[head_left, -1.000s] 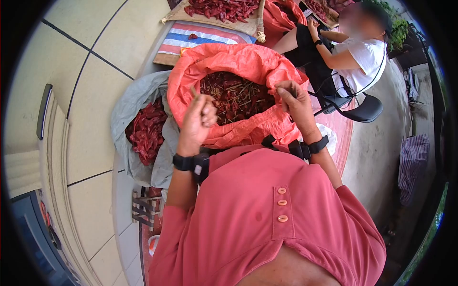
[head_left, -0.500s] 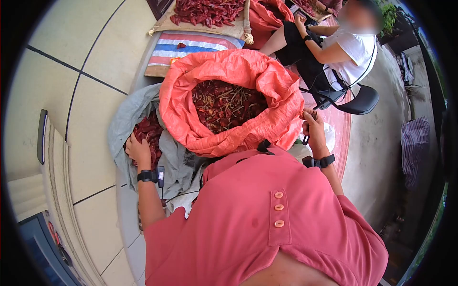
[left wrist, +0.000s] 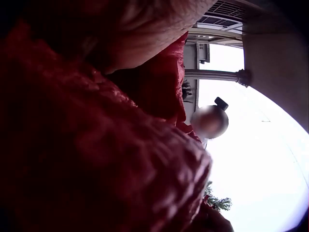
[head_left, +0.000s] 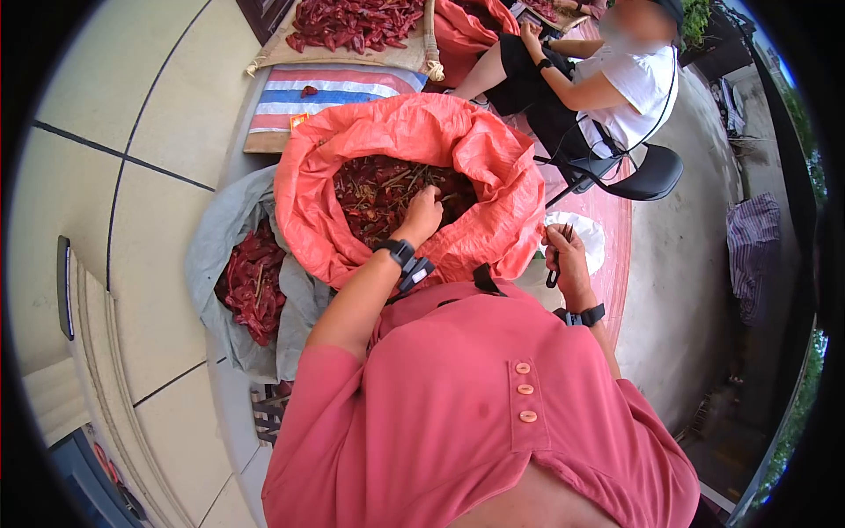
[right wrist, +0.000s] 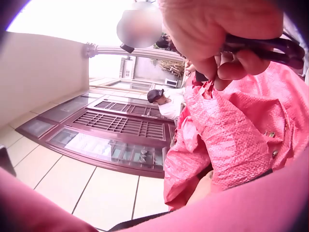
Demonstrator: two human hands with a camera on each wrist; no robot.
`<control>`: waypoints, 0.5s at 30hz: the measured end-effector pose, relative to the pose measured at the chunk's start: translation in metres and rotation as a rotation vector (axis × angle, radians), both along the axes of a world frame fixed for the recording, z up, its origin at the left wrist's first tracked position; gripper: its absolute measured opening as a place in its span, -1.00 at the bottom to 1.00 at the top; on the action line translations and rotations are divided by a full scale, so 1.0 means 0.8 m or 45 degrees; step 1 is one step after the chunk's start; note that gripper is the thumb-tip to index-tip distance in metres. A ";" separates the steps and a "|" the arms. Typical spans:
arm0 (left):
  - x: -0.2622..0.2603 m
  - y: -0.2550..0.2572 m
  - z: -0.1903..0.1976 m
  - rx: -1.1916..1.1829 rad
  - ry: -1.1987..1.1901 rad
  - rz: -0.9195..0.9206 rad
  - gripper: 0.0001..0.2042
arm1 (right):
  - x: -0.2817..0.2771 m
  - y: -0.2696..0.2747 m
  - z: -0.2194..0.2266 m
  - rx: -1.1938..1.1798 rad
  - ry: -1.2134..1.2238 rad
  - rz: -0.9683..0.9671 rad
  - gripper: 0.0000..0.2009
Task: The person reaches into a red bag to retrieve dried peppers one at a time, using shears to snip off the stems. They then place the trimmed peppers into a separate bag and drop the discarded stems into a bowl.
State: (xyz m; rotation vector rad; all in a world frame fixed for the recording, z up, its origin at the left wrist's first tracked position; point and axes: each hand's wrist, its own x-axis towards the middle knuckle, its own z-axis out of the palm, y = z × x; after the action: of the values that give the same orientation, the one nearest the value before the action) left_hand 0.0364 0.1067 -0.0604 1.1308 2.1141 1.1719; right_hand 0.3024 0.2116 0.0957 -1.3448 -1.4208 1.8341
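Two hands show in my head view: the left hand is down inside the orange sack, fingers curled into the dried chillies there, though I cannot tell whether they have closed on any; the right hand stays outside the sack's near right rim, gripping dark scissors that hang below the fist, well apart from the chillies. Beside the sack on the left I see a grey sack open on redder chillies, a striped mat beyond, and a seated person in a white shirt on a dark chair farther off; a white bag lies just behind the right hand. My left wrist view is nearly all dark red sack cloth pressed close to the lens, so the fingers are hidden there; only sky and a pillar show past it. My right wrist view adds what the head view lacks: the fingers wrapped tight round the scissors' handles, with the sack's woven outer wall just beneath and a barred window behind.
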 end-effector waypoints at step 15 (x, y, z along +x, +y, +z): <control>-0.009 -0.047 0.067 -0.046 -0.877 -0.002 -0.67 | 0.027 -0.010 0.037 0.070 -0.001 -0.019 -0.90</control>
State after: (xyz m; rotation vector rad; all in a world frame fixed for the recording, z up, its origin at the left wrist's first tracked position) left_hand 0.0293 0.0694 -0.0070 0.5835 1.5875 1.2809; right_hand 0.3243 0.2037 0.1252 -1.3259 -1.4475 1.7718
